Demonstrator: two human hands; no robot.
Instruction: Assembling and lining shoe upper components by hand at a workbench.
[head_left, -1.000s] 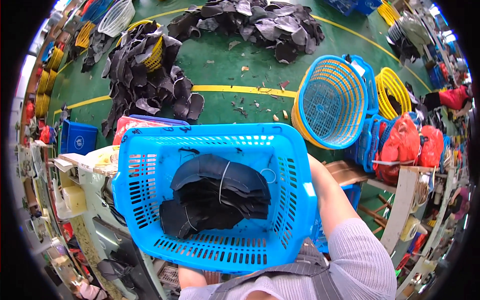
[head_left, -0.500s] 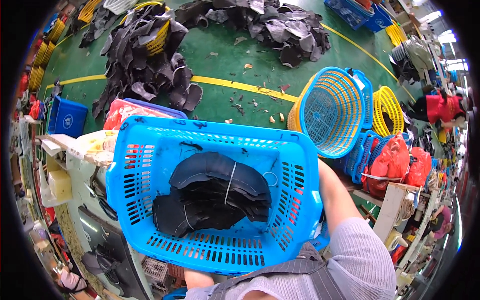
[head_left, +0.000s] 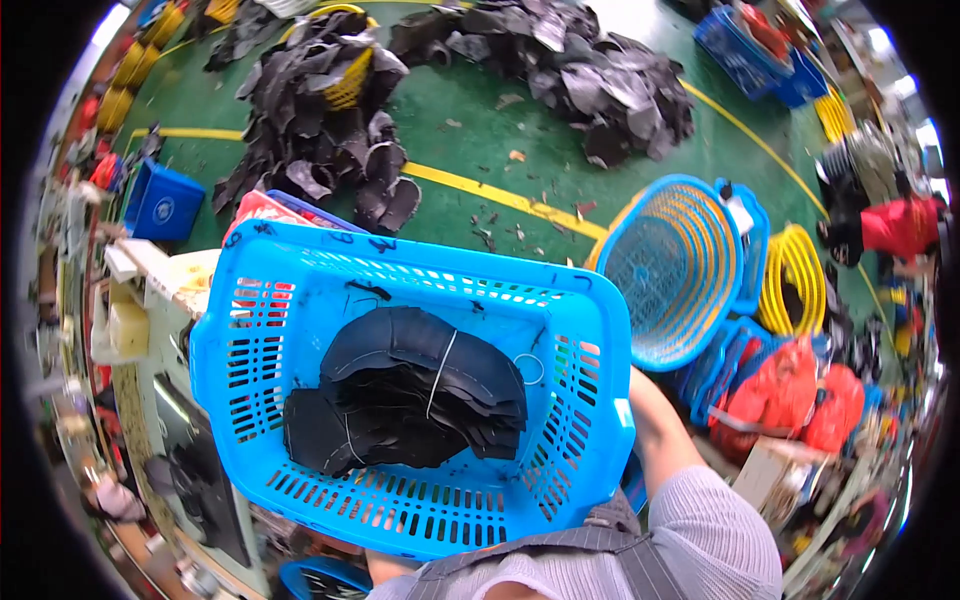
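Observation:
A blue plastic basket (head_left: 430,258) with slotted walls fills the middle of the view, held in front of my body. Inside it lie bundles of dark, curved cut pieces (head_left: 420,345), tied with thin white bands (head_left: 441,372). A loose pale loop (head_left: 530,369) lies beside them. My right forearm (head_left: 655,420) reaches along the basket's right end, and the hand is hidden behind it. At the near side, my left forearm (head_left: 385,568) goes under the rim, its hand also hidden. Both arms bear the basket, but no fingers show.
Heaps of dark scraps (head_left: 620,90) lie on the green floor (head_left: 470,130). A blue and yellow basket stack (head_left: 665,270) stands at the right, near a yellow basket (head_left: 793,280) and red bags (head_left: 780,385). A workbench (head_left: 150,300) and blue bin (head_left: 163,200) are at the left.
The surroundings have shifted right and slightly down in view, while the basket has moved slightly left. Both arms stay at the basket, and the bundles stay inside it.

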